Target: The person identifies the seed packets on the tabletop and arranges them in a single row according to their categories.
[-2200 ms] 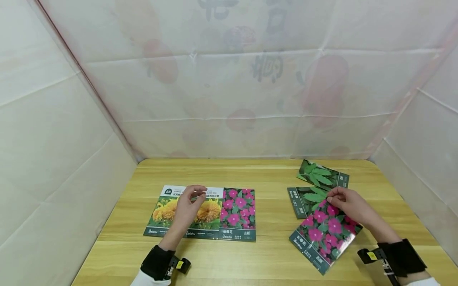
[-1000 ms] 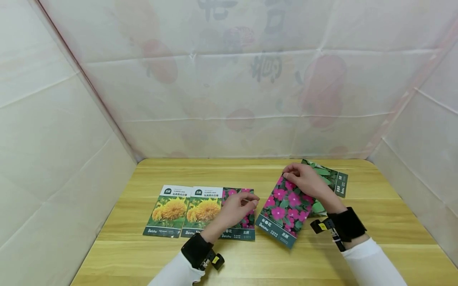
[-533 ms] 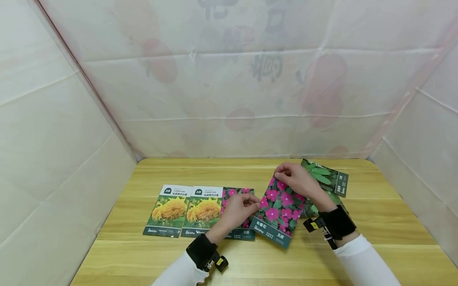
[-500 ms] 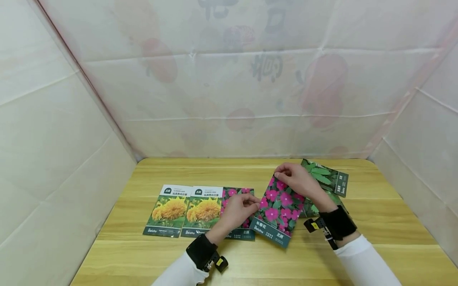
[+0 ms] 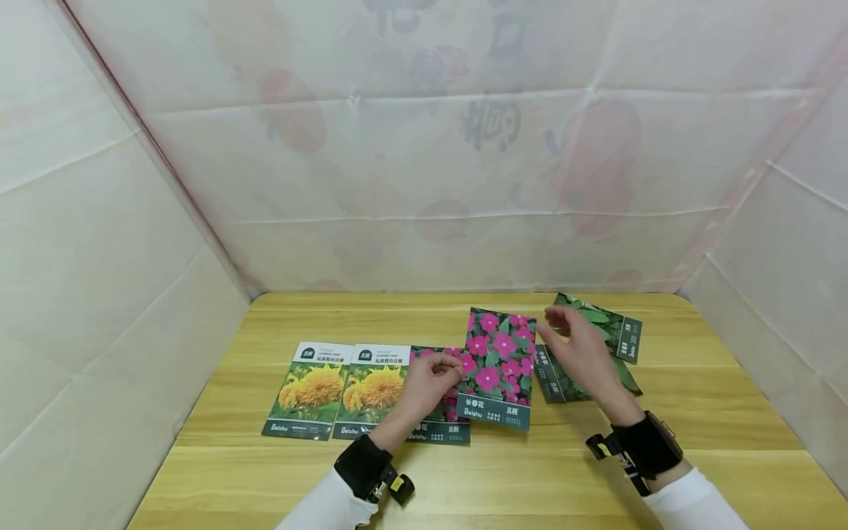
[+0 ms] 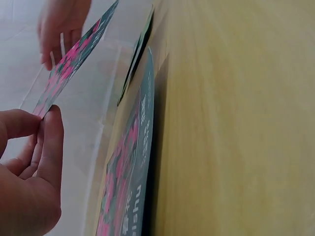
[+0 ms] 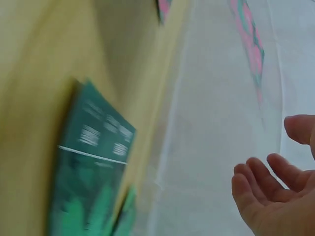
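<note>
1. Placement of a flat, rectangular, dark-green packet printed with pink flowers (image 5: pixel 497 353) was judged to be the step in hand; it was held above a pale yellow wood-grain table (image 5: pixel 497 478), near the right end of a row.
2. The packet's left edge was pinched between the thumb and fingers of the left hand (image 5: pixel 424 386). Nothing was held by the right hand (image 5: pixel 586 357); its fingers were loosely bent, apart from the packet's right edge.
3. The row was made up of two white-topped packets with yellow blooms (image 5: pixel 374 386) and a matching pink-flowered packet (image 5: pixel 437 433), partly covered by the left hand. Two dark-green packets with leaf pictures (image 5: pixel 556 379) were set at the right.
4. For the next move, a level lowering beside the row, edges lined up, seemed to be called for.
5. In the left wrist view the held packet was shown tilted and clear of the lying one, which could not be told from the head view. The gap at the right fingers was confirmed by the blurred right wrist view.
</note>
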The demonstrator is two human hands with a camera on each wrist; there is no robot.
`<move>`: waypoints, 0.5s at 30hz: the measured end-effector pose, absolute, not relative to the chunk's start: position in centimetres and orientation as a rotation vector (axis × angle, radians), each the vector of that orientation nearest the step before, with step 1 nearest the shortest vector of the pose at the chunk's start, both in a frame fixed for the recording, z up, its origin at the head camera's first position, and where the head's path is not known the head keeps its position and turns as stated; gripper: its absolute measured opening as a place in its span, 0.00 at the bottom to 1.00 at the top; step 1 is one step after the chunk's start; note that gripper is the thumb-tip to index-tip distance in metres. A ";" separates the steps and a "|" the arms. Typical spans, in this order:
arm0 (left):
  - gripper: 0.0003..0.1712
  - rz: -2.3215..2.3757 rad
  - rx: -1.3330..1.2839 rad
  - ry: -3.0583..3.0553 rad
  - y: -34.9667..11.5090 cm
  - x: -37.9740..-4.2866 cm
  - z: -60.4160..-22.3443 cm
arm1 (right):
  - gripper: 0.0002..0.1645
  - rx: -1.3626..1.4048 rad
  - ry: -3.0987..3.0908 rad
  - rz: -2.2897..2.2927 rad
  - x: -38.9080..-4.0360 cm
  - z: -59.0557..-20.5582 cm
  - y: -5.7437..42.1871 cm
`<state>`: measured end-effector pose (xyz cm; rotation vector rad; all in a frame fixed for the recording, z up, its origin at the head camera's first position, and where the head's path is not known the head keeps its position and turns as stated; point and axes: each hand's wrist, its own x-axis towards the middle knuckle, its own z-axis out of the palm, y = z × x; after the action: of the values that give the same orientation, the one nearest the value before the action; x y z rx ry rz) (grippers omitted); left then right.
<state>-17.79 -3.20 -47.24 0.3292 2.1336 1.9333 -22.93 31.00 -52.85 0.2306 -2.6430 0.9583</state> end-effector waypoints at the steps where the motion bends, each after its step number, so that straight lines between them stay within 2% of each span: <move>1: 0.09 1.948 0.317 2.121 -3.2 -17.8 -47.3 | 0.30 0.268 -2.644 1.025 -21.8 -51.8 30.3; 3: 0.10 1.962 0.310 2.117 -3.3 -17.8 -47.2 | 0.27 0.293 -2.651 1.050 -20.6 -51.3 29.5; 7: 0.11 1.981 0.296 2.094 -3.3 -17.7 -47.2 | 0.24 0.292 -2.654 1.176 -17.3 -47.3 26.5; 15: 0.12 2.026 0.256 2.024 -3.1 -17.3 -47.1 | 0.20 0.064 -2.694 1.322 -15.3 -44.3 24.0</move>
<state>-17.34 -3.09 -47.09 0.2564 2.0238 2.0263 -15.34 24.05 -44.34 0.0643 -2.6938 1.3221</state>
